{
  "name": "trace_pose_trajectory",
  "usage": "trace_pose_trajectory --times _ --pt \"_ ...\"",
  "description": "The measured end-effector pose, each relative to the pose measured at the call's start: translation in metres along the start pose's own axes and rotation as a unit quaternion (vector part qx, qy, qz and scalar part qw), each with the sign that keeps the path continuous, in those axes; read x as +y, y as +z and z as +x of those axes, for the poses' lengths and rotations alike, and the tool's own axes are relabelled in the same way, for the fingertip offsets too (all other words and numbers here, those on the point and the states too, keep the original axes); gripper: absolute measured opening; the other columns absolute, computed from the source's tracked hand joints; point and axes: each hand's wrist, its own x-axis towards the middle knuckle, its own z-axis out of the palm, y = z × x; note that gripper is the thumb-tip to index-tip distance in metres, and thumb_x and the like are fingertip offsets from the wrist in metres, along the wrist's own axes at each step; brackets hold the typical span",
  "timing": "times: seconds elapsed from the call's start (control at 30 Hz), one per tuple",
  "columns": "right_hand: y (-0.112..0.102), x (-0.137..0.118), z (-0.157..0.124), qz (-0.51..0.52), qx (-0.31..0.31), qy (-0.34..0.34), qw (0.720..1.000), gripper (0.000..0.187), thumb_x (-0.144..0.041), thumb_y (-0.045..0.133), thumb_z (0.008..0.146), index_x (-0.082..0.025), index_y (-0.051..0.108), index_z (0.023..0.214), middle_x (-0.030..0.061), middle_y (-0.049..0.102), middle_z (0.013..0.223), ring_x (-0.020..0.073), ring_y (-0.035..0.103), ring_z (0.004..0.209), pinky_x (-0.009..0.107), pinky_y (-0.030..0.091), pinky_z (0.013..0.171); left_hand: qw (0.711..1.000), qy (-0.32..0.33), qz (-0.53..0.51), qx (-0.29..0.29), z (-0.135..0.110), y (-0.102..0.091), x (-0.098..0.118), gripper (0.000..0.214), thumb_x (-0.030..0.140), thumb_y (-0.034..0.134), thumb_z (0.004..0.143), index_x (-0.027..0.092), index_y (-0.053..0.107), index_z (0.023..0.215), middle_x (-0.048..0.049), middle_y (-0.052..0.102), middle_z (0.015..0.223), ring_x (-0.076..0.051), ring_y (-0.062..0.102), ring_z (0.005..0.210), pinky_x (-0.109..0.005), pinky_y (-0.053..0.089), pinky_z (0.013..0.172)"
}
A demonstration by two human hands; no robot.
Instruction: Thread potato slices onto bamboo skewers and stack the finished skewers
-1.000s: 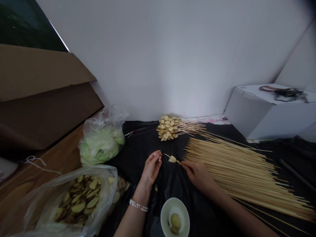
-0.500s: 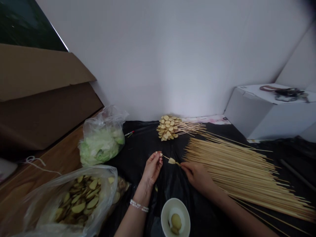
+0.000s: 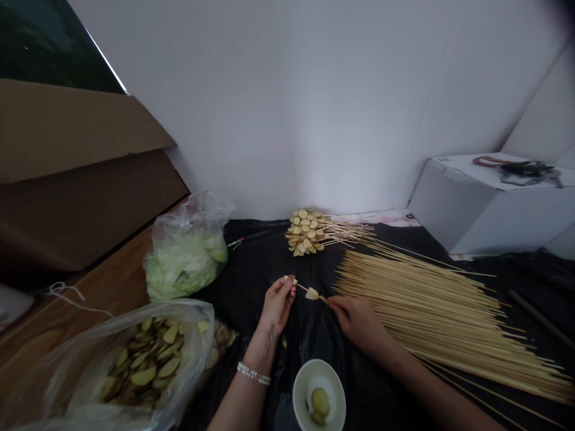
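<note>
My left hand pinches a small pale potato slice at the tip of a thin wooden skewer. My right hand is closed around the skewer's other end, its fingers close to a second potato slice threaded partway along. Below and between my hands stands a white bowl holding a few potato pieces. To the right, many loose bamboo skewers lie in a wide spread, partly behind my right forearm. Beyond my hands is a pile of skewered potato slices.
At lower left, an open clear plastic bag holds many potato slices. Behind it sits a bag of pale green leafy vegetable. A cardboard box stands left; a white box with keys on top is right. Black plastic sheeting covers the surface.
</note>
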Motion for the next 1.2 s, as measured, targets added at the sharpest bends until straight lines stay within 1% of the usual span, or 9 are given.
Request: trace_pose_trajectory --times 0.17,0.33,0.47,0.6,0.67,0.77,0.87,1.0,1.2 --pt "0.003 0.000 0.000 0.024 0.009 -0.008 1.000 0.030 -0.020 0.039 0.089 -0.021 0.069 0.084 0.0024 0.071 0.080 0.0155 0.064 0.075 0.023 0.039 0.068 0.998 0.030 0.048 0.005 -0.001 0.001 0.001 0.026 0.023 0.083 0.055 0.011 0.072 0.075 -0.0019 0.066 0.068 -0.003 0.054 0.054 -0.011 0.045 0.053" --pt "0.007 0.000 0.000 0.042 0.022 -0.007 0.999 0.028 -0.020 0.041 0.088 -0.020 0.068 0.081 0.0018 0.069 0.074 0.0150 0.063 0.069 0.023 0.037 0.063 0.997 0.041 0.071 0.003 -0.002 0.002 -0.001 0.025 0.024 0.082 0.057 0.011 0.072 0.075 -0.0022 0.066 0.069 -0.002 0.053 0.054 -0.012 0.044 0.053" --pt "0.009 0.001 0.000 0.052 0.022 -0.008 0.998 0.028 -0.020 0.040 0.089 -0.020 0.067 0.081 0.0014 0.068 0.071 0.0147 0.062 0.067 0.023 0.036 0.062 0.998 0.033 0.056 0.007 -0.003 0.003 -0.003 0.026 0.023 0.083 0.055 0.011 0.073 0.076 -0.0023 0.067 0.071 -0.002 0.053 0.054 -0.012 0.045 0.054" --pt "0.011 0.005 0.001 0.054 0.022 -0.006 0.998 0.026 -0.021 0.040 0.089 -0.020 0.066 0.082 0.0021 0.068 0.074 0.0156 0.062 0.070 0.024 0.036 0.063 0.999 0.013 0.032 -0.006 -0.004 0.003 -0.004 0.029 0.028 0.082 0.058 0.010 0.073 0.080 -0.0040 0.067 0.072 -0.003 0.054 0.056 -0.013 0.045 0.055" --pt "0.011 0.007 0.002 0.059 0.024 -0.008 0.998 0.026 -0.022 0.040 0.090 -0.020 0.065 0.082 0.0019 0.067 0.073 0.0154 0.061 0.069 0.024 0.036 0.063 0.999 0.010 0.033 -0.011 -0.004 0.003 -0.004 0.029 0.027 0.082 0.058 0.010 0.073 0.080 -0.0044 0.066 0.071 -0.003 0.053 0.056 -0.013 0.045 0.054" --pt "0.011 0.009 0.002 0.064 0.033 -0.003 0.997 0.017 -0.025 0.045 0.087 -0.020 0.062 0.086 0.0000 0.063 0.066 0.0145 0.057 0.062 0.024 0.035 0.060 0.999 0.024 0.034 0.004 -0.003 0.001 -0.003 0.028 0.026 0.083 0.057 0.010 0.073 0.077 -0.0036 0.066 0.070 -0.003 0.053 0.055 -0.012 0.044 0.052" --pt "0.011 0.010 0.002 0.044 0.044 -0.002 0.998 0.012 -0.024 0.048 0.085 -0.020 0.058 0.080 0.0003 0.060 0.066 0.0148 0.055 0.062 0.024 0.035 0.059 0.999 0.029 0.027 0.020 -0.001 0.000 -0.001 0.029 0.027 0.083 0.056 0.010 0.073 0.076 -0.0030 0.066 0.068 -0.003 0.053 0.056 -0.011 0.044 0.052" --pt "0.013 0.009 0.000 0.014 0.056 -0.021 0.998 0.020 -0.021 0.039 0.088 -0.020 0.055 0.076 0.0036 0.062 0.075 0.0163 0.057 0.071 0.026 0.037 0.066 0.999 0.018 0.018 0.025 -0.001 0.002 0.001 0.028 0.027 0.083 0.055 0.010 0.073 0.075 -0.0033 0.065 0.067 -0.003 0.054 0.055 -0.011 0.044 0.050" --pt "0.021 0.008 -0.002 0.024 0.034 -0.026 0.999 0.023 -0.021 0.035 0.090 -0.020 0.052 0.075 0.0029 0.061 0.070 0.0157 0.057 0.067 0.026 0.037 0.064 1.000 0.013 0.012 0.025 -0.001 0.001 0.001 0.025 0.023 0.083 0.056 0.010 0.073 0.074 -0.0040 0.065 0.067 -0.003 0.053 0.054 -0.011 0.044 0.049"
